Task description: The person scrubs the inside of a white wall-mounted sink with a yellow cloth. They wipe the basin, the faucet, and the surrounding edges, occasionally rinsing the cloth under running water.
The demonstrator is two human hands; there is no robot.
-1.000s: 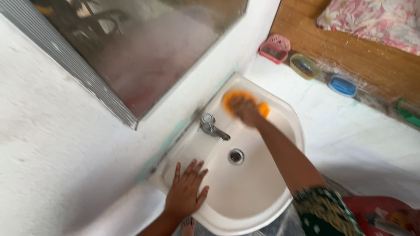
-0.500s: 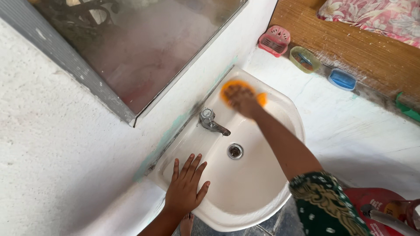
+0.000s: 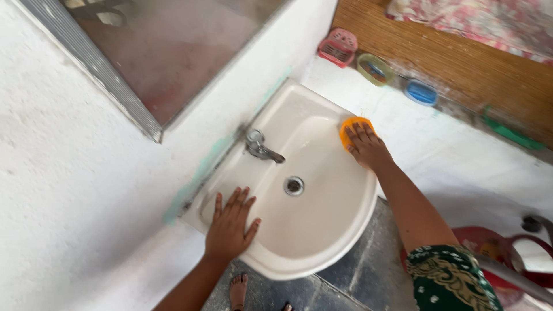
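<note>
Fingers of the left hand (image 3: 229, 228) lie spread and flat on the near-left rim of the white sink (image 3: 311, 242), gripping nothing, palm pressed down. Just beyond them on the back ledge stands the metal tap (image 3: 260, 148), its spout aimed over the bowl, and the round drain (image 3: 294, 185) sits in the middle of the basin. Further right, the right hand (image 3: 367, 147) rests on the far-right rim with its fingers stretched over an orange sponge (image 3: 352, 128), pressing it against the rim (only the sponge's far edge shows past the fingertips). Behind the sink, a mirror (image 3: 167, 52) hangs on the white wall. On the ledge to the right sit a pink soap dish (image 3: 337, 47), a green one (image 3: 375, 69) and a blue one (image 3: 420, 92).
</note>
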